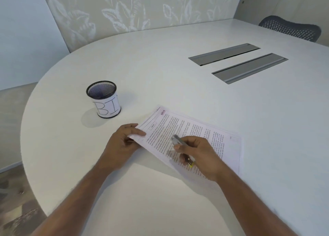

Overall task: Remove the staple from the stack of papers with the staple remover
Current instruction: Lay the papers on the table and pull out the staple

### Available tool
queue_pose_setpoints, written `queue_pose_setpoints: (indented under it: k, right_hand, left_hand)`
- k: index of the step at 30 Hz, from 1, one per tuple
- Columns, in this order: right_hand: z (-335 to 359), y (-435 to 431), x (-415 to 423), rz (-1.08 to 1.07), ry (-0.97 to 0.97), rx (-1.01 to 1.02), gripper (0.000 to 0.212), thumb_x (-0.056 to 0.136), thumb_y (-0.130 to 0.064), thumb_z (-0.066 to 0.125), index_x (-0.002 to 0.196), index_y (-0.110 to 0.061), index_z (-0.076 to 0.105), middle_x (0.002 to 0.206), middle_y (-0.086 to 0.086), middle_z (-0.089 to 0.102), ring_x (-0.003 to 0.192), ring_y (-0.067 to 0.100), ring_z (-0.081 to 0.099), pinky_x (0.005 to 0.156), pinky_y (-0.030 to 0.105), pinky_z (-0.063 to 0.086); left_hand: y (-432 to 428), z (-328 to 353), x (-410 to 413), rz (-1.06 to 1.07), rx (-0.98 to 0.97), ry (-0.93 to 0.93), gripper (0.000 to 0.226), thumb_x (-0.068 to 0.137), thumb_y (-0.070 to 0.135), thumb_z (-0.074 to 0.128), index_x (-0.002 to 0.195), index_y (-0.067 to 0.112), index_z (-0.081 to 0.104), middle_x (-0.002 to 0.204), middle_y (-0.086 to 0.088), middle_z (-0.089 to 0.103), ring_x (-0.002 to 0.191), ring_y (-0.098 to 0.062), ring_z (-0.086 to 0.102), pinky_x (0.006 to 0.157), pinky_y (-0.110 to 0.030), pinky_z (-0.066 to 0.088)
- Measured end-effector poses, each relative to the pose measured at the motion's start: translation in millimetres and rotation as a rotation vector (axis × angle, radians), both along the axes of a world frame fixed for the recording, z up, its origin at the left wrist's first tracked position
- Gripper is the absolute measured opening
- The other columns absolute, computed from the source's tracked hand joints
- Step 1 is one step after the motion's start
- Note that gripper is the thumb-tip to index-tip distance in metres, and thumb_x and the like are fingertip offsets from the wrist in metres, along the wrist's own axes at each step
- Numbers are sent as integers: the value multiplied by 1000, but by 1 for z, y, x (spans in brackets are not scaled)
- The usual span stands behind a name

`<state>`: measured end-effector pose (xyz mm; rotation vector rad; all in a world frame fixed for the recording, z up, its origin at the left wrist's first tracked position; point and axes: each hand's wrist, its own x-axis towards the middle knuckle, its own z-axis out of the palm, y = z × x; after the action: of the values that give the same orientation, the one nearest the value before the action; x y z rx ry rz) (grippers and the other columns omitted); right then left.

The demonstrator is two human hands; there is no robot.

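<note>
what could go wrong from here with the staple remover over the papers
The staple remover in the right hand is blurred, over the printed text of the stack of papers, so its tip could snag or tear the top sheet. The left hand pinches only one corner; the sheets might slide or buckle under a push.

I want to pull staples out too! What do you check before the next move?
1. Stack of papers lies on the table: ok.
2. Left hand holds the stack's corner: ok.
3. Right hand grips the staple remover: ok.
4. Staple found: cannot tell, too small to see.
5. Remover's tip at the held corner: not ok, it is over the printed text.
6. Mesh cup upright, apart from the papers: ok.
</note>
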<state>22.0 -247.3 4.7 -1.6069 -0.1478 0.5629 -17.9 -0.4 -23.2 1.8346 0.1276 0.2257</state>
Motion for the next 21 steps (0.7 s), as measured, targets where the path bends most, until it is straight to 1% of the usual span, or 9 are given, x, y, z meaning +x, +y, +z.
queue_pose_setpoints:
  k: [3, 4, 6, 8, 10, 12, 17, 19, 21]
  right_hand:
    - [-4, 2, 2, -70, 82, 76, 4, 85, -9, 73, 82, -8, 72, 68, 9, 60, 51, 17, 57, 48, 25, 44]
    - [-5, 4, 1, -88, 96, 76, 5, 85, -10, 73, 79, -10, 72, 68, 9, 61, 51, 16, 58, 47, 25, 44]
    - [-7, 6, -1, -114, 115, 67, 7, 84, -13, 74, 77, -13, 73, 68, 8, 62, 52, 17, 58, 49, 25, 45]
    - [-9, 8, -4, -138, 138, 57, 5, 84, -14, 74, 78, -13, 74, 68, 9, 64, 54, 18, 58, 50, 27, 46]
    - [-10, 9, -6, -152, 147, 49, 5, 84, -15, 74, 83, -10, 74, 68, 10, 66, 55, 19, 59, 52, 28, 46]
    - [-11, 11, -8, -143, 139, 33, 7, 85, -15, 74, 87, -8, 73, 68, 8, 67, 55, 18, 60, 51, 27, 47]
    - [-10, 19, -14, -72, 2, -75, 8, 85, -16, 74, 93, -16, 75, 66, 1, 71, 56, 15, 66, 52, 22, 53]
    - [-10, 24, -14, -7, -177, -206, 9, 85, -23, 75, 94, -25, 75, 76, -1, 75, 63, 18, 71, 58, 28, 59]
    - [-9, 32, -14, 58, -368, -297, 11, 85, -27, 75, 95, -30, 74, 84, -10, 75, 73, 11, 71, 65, 24, 58]
  left_hand:
    - [-12, -8, -6, 180, -363, 77, 42, 96, -10, 56, 126, 18, 55, 113, -9, 71, 85, -12, 77, 75, -31, 64]
    - [-16, -9, -10, 230, -486, 107, 41, 97, -8, 53, 130, 17, 52, 110, -11, 74, 88, -20, 78, 75, -32, 63]
    - [-21, -10, -19, 232, -601, 117, 28, 99, 0, 47, 117, 7, 67, 107, -13, 80, 95, -31, 78, 75, -32, 63]
    - [-23, -12, -28, 208, -588, 134, 31, 101, 14, 48, 101, 4, 78, 104, -13, 81, 95, -30, 78, 74, -29, 63]
    - [-22, -13, -32, 221, -536, 180, 38, 101, 22, 59, 96, -14, 69, 98, -15, 82, 93, -28, 79, 74, -27, 63]
    - [-19, -14, -34, 243, -490, 195, 42, 96, 15, 67, 91, -26, 56, 92, -24, 79, 86, -28, 81, 70, -24, 63]
    - [-13, -10, -33, 315, -395, 211, 29, 91, 4, 71, 84, -22, 59, 77, -19, 79, 69, -23, 80, 65, -29, 65]
    - [-13, -10, -33, 313, -396, 222, 28, 90, 3, 72, 79, -20, 59, 70, -13, 78, 66, -22, 79, 62, -25, 63]
    - [-13, -8, -34, 315, -393, 223, 25, 89, 3, 73, 69, -10, 64, 67, -9, 77, 64, -21, 78, 60, -22, 60]
